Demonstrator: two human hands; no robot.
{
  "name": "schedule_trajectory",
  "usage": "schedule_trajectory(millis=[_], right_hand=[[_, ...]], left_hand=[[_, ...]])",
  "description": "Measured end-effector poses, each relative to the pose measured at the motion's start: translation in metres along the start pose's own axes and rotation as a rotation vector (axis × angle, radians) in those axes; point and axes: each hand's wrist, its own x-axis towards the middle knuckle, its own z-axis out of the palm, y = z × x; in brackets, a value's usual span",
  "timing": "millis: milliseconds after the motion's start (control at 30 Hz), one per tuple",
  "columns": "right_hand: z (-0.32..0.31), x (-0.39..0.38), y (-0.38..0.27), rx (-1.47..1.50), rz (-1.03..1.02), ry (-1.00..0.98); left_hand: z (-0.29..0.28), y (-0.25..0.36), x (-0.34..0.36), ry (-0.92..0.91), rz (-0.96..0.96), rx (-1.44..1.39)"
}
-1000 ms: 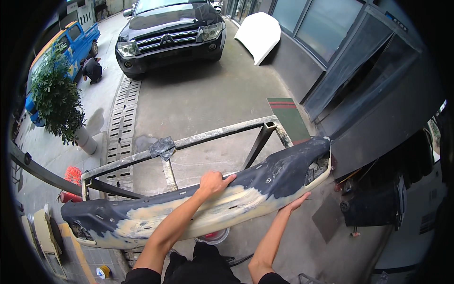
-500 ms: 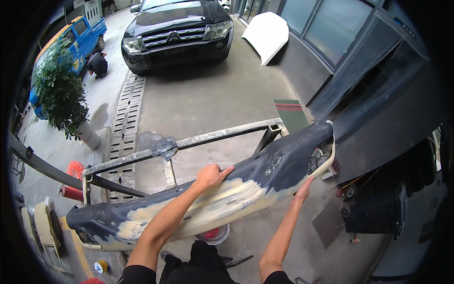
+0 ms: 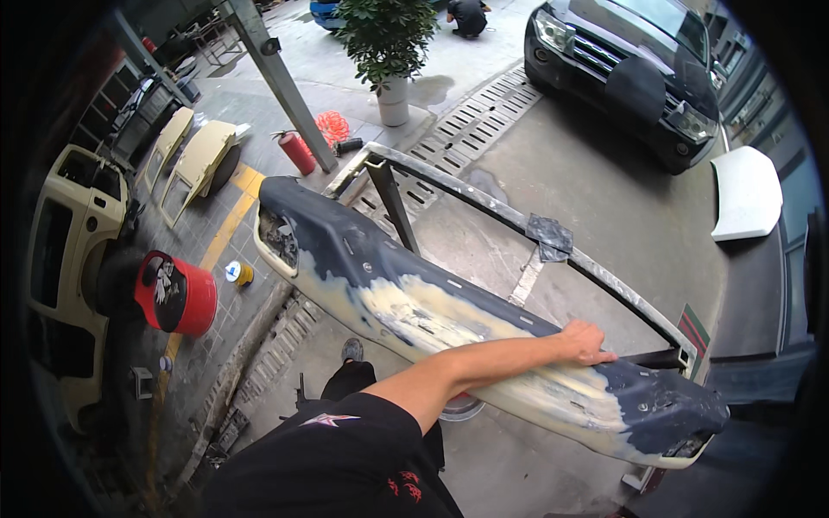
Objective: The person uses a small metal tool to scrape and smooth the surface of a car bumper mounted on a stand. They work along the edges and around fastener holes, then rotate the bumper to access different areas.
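A long car bumper (image 3: 406,302), dark with cream filler-like patches sanded across its face, lies slantwise on a metal frame stand (image 3: 466,190). Across the picture from the lower left reaches my left arm. My left hand (image 3: 583,343) is closed over the bumper's upper edge, right of its middle, with one digit pointing right. The fingers on the far side are partly hidden. My right hand is out of sight.
At left stand a red bucket (image 3: 197,302), a small yellow can (image 3: 239,274) and cream body panels (image 3: 200,164). Beyond the stand are a fire extinguisher (image 3: 295,153), a post (image 3: 276,78), a potted plant (image 3: 393,102) and a dark car (image 3: 635,73). A person (image 3: 469,17) crouches far off.
The view has swung left, so the bumper slants down to the right and its left end shows fully. My right hand has left the picture; my left hand stays on the upper edge.
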Motion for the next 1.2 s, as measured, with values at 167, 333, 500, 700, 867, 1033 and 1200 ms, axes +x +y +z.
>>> schedule_trajectory(millis=[167, 333, 500, 700, 867, 1033, 1200], right_hand=[[0.108, -0.028, 0.013, 0.228, -0.265, -0.446], [0.169, -0.018, -0.044, 0.234, -0.631, -0.519], [0.184, -0.019, -0.047, 0.256, -0.527, -0.583], [0.187, -0.025, -0.039, 0.239, -0.330, -0.687], [0.181, -0.026, -0.045, 0.275, -0.237, -0.741], [0.184, -0.023, -0.052, 0.269, -0.218, -0.792], [0.187, -0.020, -0.043, 0.241, -0.221, -0.819]], left_hand=[[-0.006, -0.009, -0.001, -0.004, -0.035, -0.008], [0.023, -0.020, 0.020, 0.121, -0.015, -0.057], [-0.007, -0.042, -0.004, 0.558, 0.169, 0.118], [-0.127, -0.094, -0.298, -0.615, 0.381, -1.111], [-0.026, -0.253, -0.463, 0.189, -0.573, -1.789], [-0.007, -0.291, -0.390, 1.220, -0.511, -2.373], [-0.024, -0.289, -0.369, 1.238, -0.032, -2.421]])
